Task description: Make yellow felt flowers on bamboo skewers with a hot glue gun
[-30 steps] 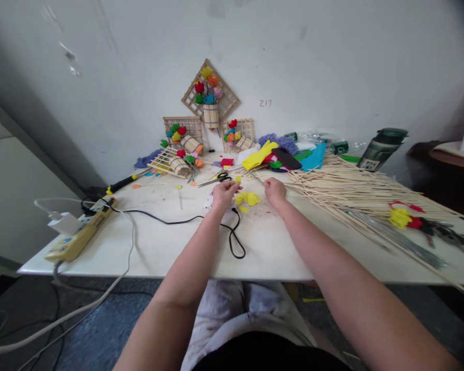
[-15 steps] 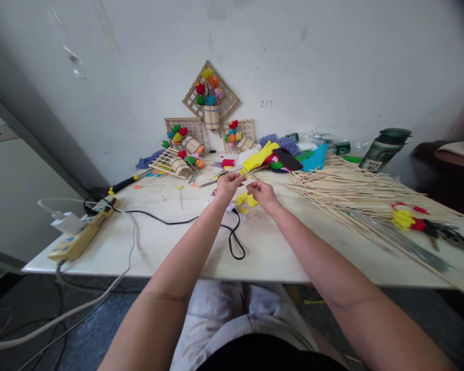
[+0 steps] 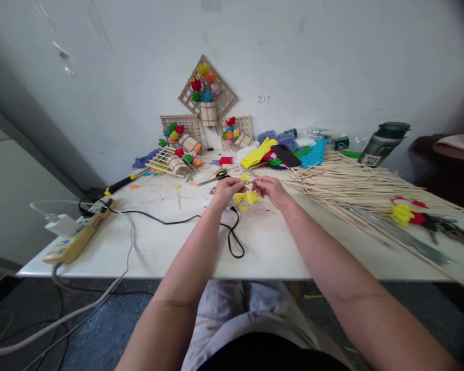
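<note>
My left hand (image 3: 228, 192) is closed in a pinch over the middle of the table, with a small yellow petal piece (image 3: 245, 179) at its fingertips. Just to its right, my right hand (image 3: 271, 189) has thumb and fingers drawn together close to that piece; what they hold, if anything, is too small to make out. A thin pale line shows between the hands. Below the fingertips lie several yellow cut petals (image 3: 247, 198). Black-handled scissors (image 3: 216, 177) rest beyond my left hand. A white object with a black cord (image 3: 235, 239) is partly hidden under my left wrist.
Stick lattices with colourful flowers (image 3: 208, 93) lean at the wall. A phone (image 3: 286, 155) lies on coloured sheets. Many thin wooden sticks (image 3: 355, 183), a dark bottle (image 3: 384, 144) and pliers (image 3: 454, 232) are on the right. A power strip (image 3: 77, 237) sits at left.
My left hand has come down a little with the yellow petal piece, baring the scissors' handles. My right hand has risen slightly beside it. The view has shifted a little.
</note>
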Demonstrator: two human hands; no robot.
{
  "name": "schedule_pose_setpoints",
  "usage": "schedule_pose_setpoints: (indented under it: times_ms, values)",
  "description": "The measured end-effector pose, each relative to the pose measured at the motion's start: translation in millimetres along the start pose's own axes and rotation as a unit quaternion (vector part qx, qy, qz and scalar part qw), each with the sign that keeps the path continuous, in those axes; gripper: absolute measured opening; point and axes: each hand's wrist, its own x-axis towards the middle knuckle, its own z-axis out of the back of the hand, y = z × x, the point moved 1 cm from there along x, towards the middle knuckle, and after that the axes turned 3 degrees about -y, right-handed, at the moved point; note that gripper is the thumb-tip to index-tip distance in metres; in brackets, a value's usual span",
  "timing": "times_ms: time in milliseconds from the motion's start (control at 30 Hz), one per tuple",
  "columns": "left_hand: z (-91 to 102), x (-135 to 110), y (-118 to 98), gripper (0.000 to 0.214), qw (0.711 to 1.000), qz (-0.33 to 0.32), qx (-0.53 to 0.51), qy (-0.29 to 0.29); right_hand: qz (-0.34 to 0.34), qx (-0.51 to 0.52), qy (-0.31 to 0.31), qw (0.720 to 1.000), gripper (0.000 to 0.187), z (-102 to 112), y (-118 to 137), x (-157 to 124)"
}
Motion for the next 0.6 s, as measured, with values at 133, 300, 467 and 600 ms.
schedule_pose_setpoints:
  times_ms: [133, 300, 467, 600]
  values:
    - [-4.6, -7.1, 2.2, 0.038, 0.997, 0.032, 0.025, 0.067, 0.009, 0.043, -0.066, 0.997, 0.033, 9.1, 2.3, 4.4]
    - [-11.1, -10.8, 8.0, 0.04, 0.99, 0.057, 0.031, 0.129, 0.012, 0.048, -0.072, 0.996, 0.034, 8.2, 4.1, 5.4]
    - [-13.3, -13.3, 7.6, 0.038, 0.985, 0.07, 0.05, 0.147, -0.003, 0.079, -0.061, 0.995, 0.034, 6.4, 4.7, 5.6]
    - [-13.9, -14.8, 5.5, 0.038, 0.983, 0.078, 0.061, 0.152, -0.006, 0.08, -0.051, 0.995, 0.034, 3.4, 10.0, 3.1]
